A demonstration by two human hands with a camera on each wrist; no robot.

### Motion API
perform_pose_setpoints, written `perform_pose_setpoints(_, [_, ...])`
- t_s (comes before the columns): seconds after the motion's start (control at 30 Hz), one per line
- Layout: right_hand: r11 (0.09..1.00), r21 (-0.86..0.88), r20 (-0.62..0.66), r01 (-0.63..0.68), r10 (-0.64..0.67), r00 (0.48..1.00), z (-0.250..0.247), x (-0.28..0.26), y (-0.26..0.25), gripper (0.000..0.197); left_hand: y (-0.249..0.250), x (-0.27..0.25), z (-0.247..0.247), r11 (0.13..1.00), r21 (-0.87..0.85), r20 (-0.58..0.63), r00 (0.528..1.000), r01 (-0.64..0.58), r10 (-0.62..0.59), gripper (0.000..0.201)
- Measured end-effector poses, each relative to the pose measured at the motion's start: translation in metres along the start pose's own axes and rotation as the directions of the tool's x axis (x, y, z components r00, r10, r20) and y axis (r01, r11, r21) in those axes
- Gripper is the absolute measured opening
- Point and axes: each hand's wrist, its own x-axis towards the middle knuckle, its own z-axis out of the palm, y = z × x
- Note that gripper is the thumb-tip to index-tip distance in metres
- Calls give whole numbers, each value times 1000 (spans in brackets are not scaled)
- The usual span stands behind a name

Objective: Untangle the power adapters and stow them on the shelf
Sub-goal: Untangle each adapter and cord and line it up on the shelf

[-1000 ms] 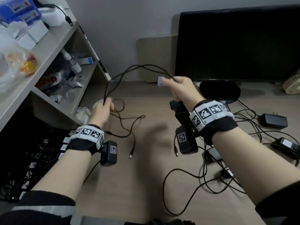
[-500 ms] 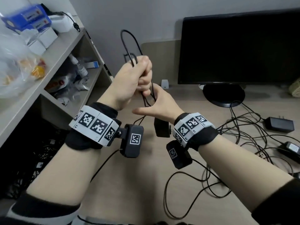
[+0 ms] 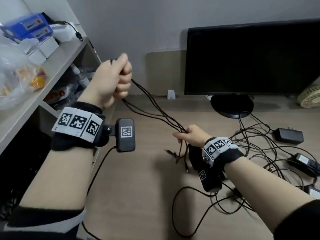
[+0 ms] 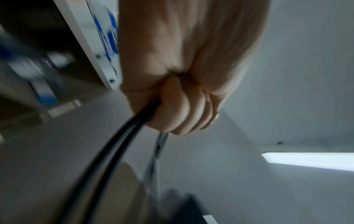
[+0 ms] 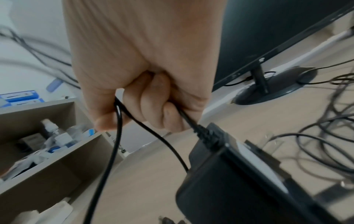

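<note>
My left hand is raised beside the shelf and grips folded strands of a black adapter cable; its fist closes round the cable. The strands run down to my right hand, low over the desk, which grips the same cable near the black adapter block hanging under the wrist. The barrel plug dangles below. More black adapters and tangled cords lie on the desk at right.
A black monitor on a round stand sits at the back of the wooden desk. The shelf holds blue boxes, a plastic bag and bottles. A small fan is at far right.
The hands were together near the chest half a second ago; now my right hand has dropped to the desk at right, stretching the folded cable taut from my raised left hand.
</note>
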Motion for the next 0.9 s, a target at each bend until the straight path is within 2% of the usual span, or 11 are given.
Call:
perform_pose_setpoints(0.07, [1000,4,-51,-14,14,999,-10,-2,6,40,-24,13,-22,983,113,-120,984,148,-134,44])
perform_pose_setpoints(0.2, [991,-130,-38,36,-41,998,-30,-8,-1,36,-86,29,-59,884,196,-360,870,424,-337,43])
perform_pose_setpoints(0.3, [988,-148,-85,44,-57,995,-45,-10,-10,38,-123,29,-79,761,313,-460,792,569,-403,42])
perform_pose_setpoints(0.37, [989,-130,-121,64,-80,989,-52,-11,-18,44,-131,26,-77,665,434,-483,780,608,-398,48])
perform_pose_setpoints(0.43, [985,-145,-118,89,-107,987,-53,-11,-32,45,-132,22,-62,625,594,-463,851,507,-249,81])
perform_pose_setpoints(0.5, [978,-167,-86,127,-143,986,-49,-11,-48,43,-119,13,-30,674,709,-224,973,207,-63,107])
perform_pose_setpoints(0.53, [975,-169,-67,147,-160,985,-47,-11,-55,43,-114,9,-11,680,731,-54,998,52,-17,113])
perform_pose_setpoints(0.6, [970,-156,-23,186,-192,981,-40,-12,-70,40,-106,3,23,690,710,199,980,-143,-3,114])
perform_pose_setpoints(0.67, [971,-112,2,212,-213,977,-32,-12,-82,36,-105,-1,43,801,571,268,963,-180,25,96])
perform_pose_setpoints(0.73, [975,-50,10,217,-216,976,-25,-13,-92,34,-108,-11,53,906,399,231,972,-139,47,75])
perform_pose_setpoints(0.9, [975,-81,114,207,-197,974,3,-15,-111,31,-123,-40,37,966,257,123,991,14,-47,38])
